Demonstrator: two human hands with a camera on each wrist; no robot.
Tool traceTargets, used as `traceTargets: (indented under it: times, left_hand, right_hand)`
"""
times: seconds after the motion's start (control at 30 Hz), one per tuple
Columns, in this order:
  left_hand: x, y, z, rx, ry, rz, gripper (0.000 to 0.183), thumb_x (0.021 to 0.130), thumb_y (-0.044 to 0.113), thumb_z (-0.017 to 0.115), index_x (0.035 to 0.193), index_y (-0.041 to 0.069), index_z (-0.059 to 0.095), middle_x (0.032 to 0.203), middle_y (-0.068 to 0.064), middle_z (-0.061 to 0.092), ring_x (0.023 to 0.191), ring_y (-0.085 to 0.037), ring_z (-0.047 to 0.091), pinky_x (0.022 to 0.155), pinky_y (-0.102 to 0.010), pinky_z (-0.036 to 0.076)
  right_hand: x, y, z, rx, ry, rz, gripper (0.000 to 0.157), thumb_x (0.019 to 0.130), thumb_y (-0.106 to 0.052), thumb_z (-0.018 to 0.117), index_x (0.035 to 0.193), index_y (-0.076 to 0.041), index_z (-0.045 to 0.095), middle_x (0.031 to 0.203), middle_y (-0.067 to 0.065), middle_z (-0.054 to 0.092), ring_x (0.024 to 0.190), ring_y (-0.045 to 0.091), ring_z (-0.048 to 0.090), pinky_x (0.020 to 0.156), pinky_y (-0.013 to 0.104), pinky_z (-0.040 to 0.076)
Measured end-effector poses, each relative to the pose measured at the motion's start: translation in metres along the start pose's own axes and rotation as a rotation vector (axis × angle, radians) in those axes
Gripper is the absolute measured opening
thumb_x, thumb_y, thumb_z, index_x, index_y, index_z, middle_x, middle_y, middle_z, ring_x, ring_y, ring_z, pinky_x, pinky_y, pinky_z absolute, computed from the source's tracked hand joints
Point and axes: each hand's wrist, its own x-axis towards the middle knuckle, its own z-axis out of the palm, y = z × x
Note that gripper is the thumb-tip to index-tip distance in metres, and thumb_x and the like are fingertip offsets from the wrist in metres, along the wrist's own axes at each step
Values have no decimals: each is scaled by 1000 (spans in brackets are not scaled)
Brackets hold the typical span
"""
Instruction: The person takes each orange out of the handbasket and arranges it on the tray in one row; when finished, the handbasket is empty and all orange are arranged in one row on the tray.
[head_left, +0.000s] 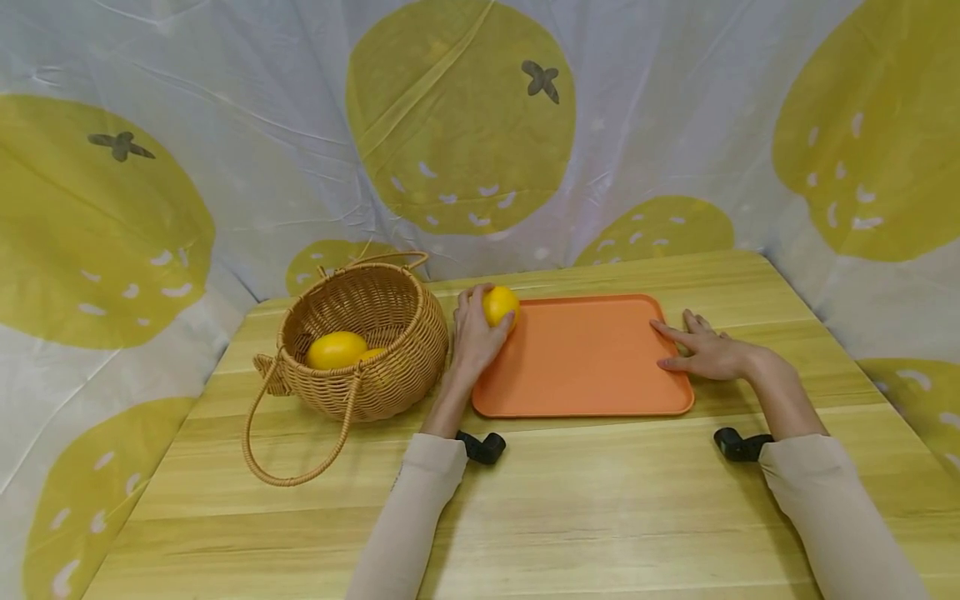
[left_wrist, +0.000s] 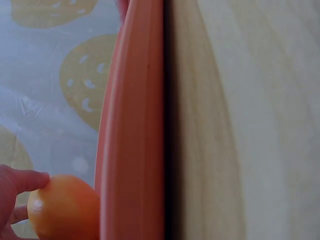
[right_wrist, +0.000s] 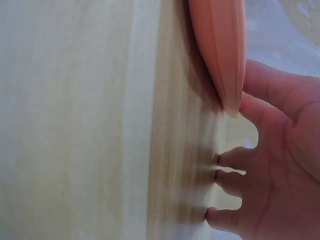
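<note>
My left hand [head_left: 477, 327] grips a smooth, rounded yellow fruit [head_left: 500, 306] at the far left corner of the orange tray [head_left: 585, 358]. In the left wrist view, the thumb and fingers hold the fruit [left_wrist: 67, 210] from one side, right beside the tray's rim [left_wrist: 132, 125]. With its fingers spread, my right hand [head_left: 708, 352] rests at the tray's right edge. The right wrist view has its thumb and a finger touching the tray's corner [right_wrist: 222, 55], while the other fingertips [right_wrist: 227, 220] are down on the table.
Left of the tray stands a round wicker basket [head_left: 408, 367] holding yellow fruit [head_left: 337, 350], its front handle [head_left: 300, 481] folded down over the wooden table [head_left: 585, 508]. A fruit-patterned cloth [head_left: 660, 125] hangs behind the table and along its sides.
</note>
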Motion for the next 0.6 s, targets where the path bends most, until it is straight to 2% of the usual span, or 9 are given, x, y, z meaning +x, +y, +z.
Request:
traceTargets:
  times: [0.13,0.3,0.43,0.6]
  left_hand:
    - [0,2,-2,-17,-33,9,53,97,21,71,146,9,53,151,-19,48,127,-45,51,104,-58,46]
    - [0,2,-4,-45,-38,-6,53,98,22,71,148,11,55,149,-20,50,131,-44,49,108,-59,44]
    - [1,0,-2,-97,-16,-31,53,97,23,72,148,13,57,148,-19,50,134,-42,47,110,-58,43]
    - [1,-2,0,-163,49,-57,52,96,23,74,146,16,60,145,-17,53,133,-37,51,109,-55,45]
  right_hand:
    - [-1,0,0,2,0,1,85,106,-43,55,165,-3,10,160,42,-25,147,62,-24,109,82,-15]
    - [0,0,0,5,-1,1,84,106,-43,55,166,-3,10,160,41,-25,148,61,-24,110,81,-15]
    - [-1,-1,0,0,1,3,84,106,-43,55,165,-3,10,160,42,-25,148,61,-24,110,81,-15]
    - [-1,-1,0,3,2,3,84,106,-42,55,165,-3,10,160,42,-25,148,61,-24,110,81,-15]
